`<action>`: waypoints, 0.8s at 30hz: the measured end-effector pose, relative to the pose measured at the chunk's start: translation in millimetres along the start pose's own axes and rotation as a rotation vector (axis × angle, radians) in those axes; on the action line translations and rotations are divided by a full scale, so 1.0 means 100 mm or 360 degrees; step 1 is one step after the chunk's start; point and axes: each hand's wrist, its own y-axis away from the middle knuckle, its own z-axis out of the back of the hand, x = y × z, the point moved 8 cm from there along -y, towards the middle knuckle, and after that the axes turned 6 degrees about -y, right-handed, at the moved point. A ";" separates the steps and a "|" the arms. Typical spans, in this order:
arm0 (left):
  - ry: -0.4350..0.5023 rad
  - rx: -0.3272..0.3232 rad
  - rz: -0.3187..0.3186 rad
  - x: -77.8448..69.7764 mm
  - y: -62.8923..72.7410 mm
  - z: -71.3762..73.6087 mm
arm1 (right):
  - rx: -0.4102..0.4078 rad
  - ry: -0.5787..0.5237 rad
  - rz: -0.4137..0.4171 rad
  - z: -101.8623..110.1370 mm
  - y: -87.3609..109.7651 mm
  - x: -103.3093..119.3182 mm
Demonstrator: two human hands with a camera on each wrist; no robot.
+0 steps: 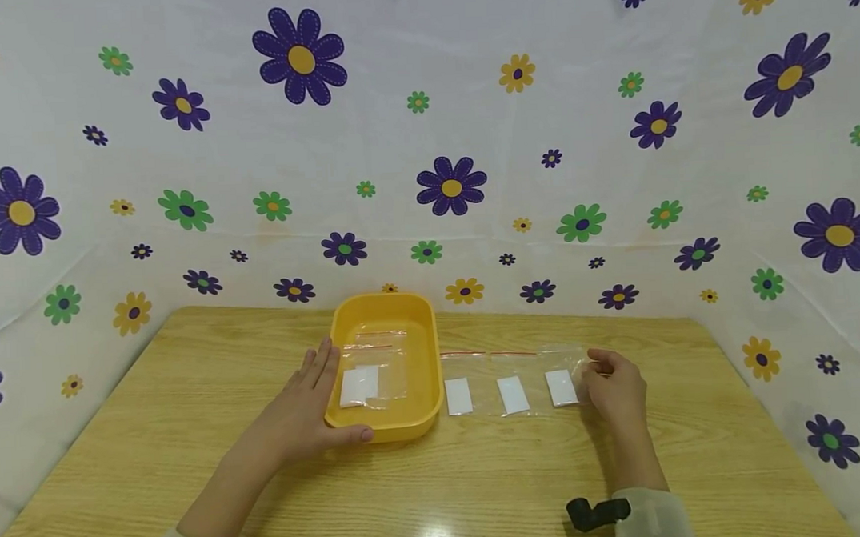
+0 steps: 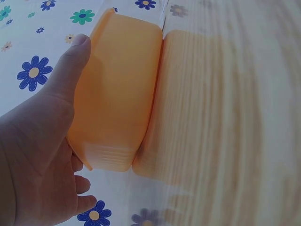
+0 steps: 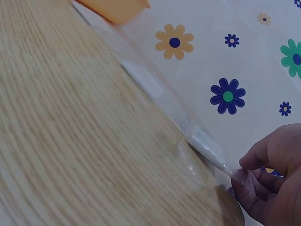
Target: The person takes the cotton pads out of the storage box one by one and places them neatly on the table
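Observation:
A yellow plastic tray (image 1: 423, 357) stands on the table. Inside it lie clear zip bags (image 1: 392, 382) with white cards, overlapping one another. My left hand (image 1: 299, 410) rests on the tray's near left corner, fingers straight along the left side and thumb on the front rim. To the right of the tray, three clear zip bags lie in a row, each with a white card: a left bag (image 1: 459, 397), a middle bag (image 1: 512, 395) and a right bag (image 1: 561, 388). My right hand (image 1: 618, 388) pinches the right bag's edge between thumb and fingers, also seen in the right wrist view.
The wooden table (image 1: 440, 492) is backed and flanked by a white cloth (image 1: 366, 135) printed with flowers. The tray stands close to the back cloth. A black strap piece (image 1: 595, 513) sticks out at my right sleeve (image 1: 650, 515).

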 end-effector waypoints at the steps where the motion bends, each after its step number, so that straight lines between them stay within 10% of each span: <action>1: 0.0000 -0.0002 0.0000 0.00 0.00 0.00 | -0.0006 -0.0002 -0.0001 0.00 -0.01 -0.01; 24: -0.0012 -0.0007 0.0007 0.01 -0.01 -0.02 | -0.0073 -0.0081 -0.0074 0.08 -0.01 -0.04</action>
